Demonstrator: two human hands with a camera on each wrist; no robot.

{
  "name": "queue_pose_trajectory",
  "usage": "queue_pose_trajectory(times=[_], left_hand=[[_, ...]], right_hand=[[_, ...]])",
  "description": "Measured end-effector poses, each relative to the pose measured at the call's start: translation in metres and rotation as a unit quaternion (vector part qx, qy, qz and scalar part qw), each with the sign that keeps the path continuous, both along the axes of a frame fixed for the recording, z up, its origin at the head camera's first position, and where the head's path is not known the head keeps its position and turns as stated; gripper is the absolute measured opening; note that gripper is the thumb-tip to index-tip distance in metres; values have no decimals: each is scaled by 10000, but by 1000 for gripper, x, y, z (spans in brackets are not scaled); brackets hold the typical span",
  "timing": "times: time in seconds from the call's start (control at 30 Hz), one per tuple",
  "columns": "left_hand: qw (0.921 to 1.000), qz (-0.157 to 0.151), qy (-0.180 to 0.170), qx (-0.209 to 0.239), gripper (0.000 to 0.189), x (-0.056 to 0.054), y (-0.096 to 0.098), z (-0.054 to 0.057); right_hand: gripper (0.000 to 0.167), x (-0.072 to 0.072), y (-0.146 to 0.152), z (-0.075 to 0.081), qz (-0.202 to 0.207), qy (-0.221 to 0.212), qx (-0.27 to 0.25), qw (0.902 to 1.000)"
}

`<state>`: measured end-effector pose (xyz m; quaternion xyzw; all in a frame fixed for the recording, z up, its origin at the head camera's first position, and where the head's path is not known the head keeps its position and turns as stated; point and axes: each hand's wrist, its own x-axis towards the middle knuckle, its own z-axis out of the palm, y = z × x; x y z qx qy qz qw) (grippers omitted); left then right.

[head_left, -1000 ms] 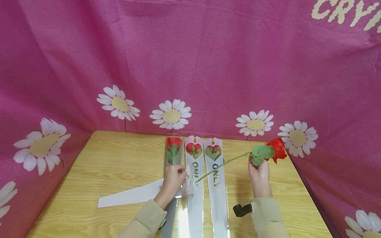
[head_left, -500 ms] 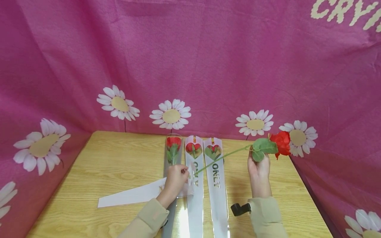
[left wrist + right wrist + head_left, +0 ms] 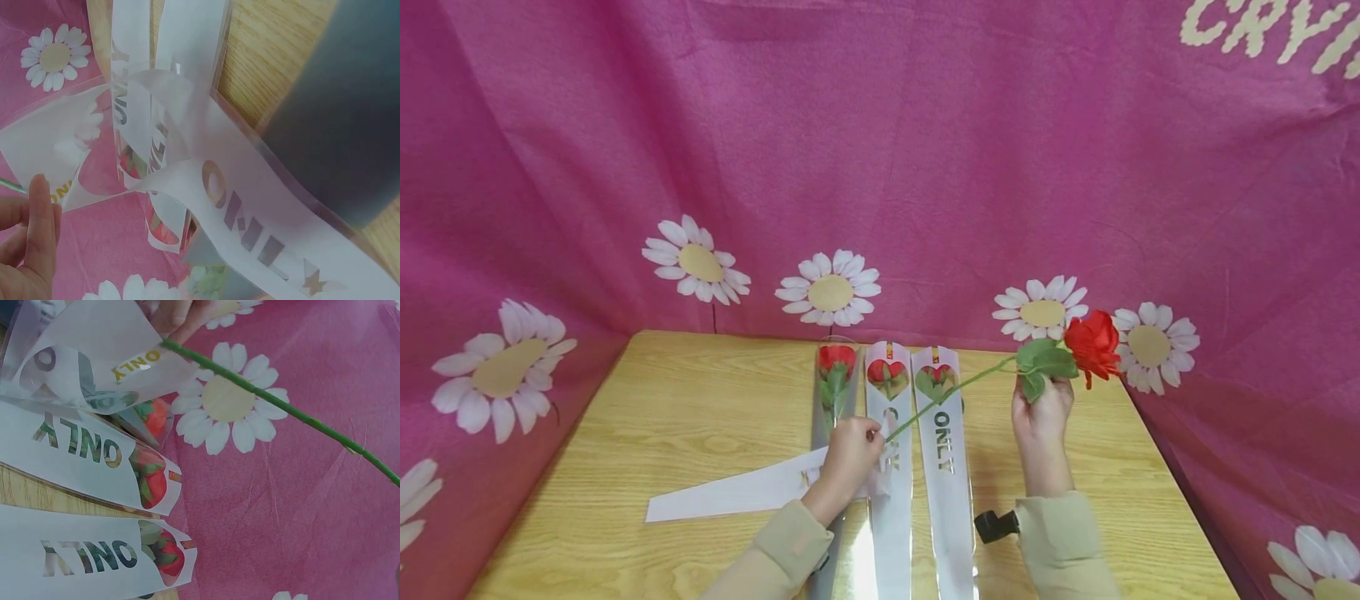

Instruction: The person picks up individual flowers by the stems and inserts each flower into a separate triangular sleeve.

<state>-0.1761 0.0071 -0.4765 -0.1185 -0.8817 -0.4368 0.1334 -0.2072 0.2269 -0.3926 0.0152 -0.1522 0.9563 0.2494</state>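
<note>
My right hand (image 3: pixel 1045 421) holds a red artificial rose (image 3: pixel 1092 346) by the stem just under its green leaves. The bloom points right and the long stem (image 3: pixel 287 409) slants down to the left. At the stem's lower end, my left hand (image 3: pixel 852 454) pinches the edge of a white and clear flower sleeve (image 3: pixel 240 219) printed ONLY. This sleeve (image 3: pixel 730 490) lies slanted to the left across the table. In the right wrist view the stem tip meets the left fingers (image 3: pixel 181 315) at the sleeve's mouth; whether it is inside, I cannot tell. The right hand is out of that view.
Side by side on the wooden table (image 3: pixel 700 400) lie two white ONLY sleeves (image 3: pixel 889 517) (image 3: pixel 951 517) with roses inside. Left of them is a rose in a clear-fronted sleeve (image 3: pixel 837 371), partly under my left hand. A pink cloth (image 3: pixel 880 167) with daisies hangs behind.
My right hand has moved left with the rose, and the bloom has risen. The left hand has shifted slightly right with the sleeve's edge, so the stem's lower end now meets its fingers.
</note>
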Motion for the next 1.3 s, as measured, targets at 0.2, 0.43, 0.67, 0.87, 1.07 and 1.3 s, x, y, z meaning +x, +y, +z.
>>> queue_pose_trajectory(times=[0.2,0.43,0.67,0.87,1.07,1.3], left_hand=[[9981,-72,280,-542,12,0,4,2],[9954,-149,102,-943,10,-2,10,11],[9952,-252,82,-937,10,-1,15,16],[9978,-250,-306,-537,13,-3,18,24],[9991,-232,-333,-115,11,-5,18,31],[9999,-100,80,110,10,-7,19,38]], right_hand=[[31,4,-14,1,-348,151,854,9956],[31,9,-28,11,-462,355,1861,9808],[36,10,-42,13,-482,419,2567,9644],[41,11,-51,3,-449,383,2709,9608],[34,15,-58,-8,-571,-131,2788,9586],[31,17,-66,-24,-701,-829,2983,9483]])
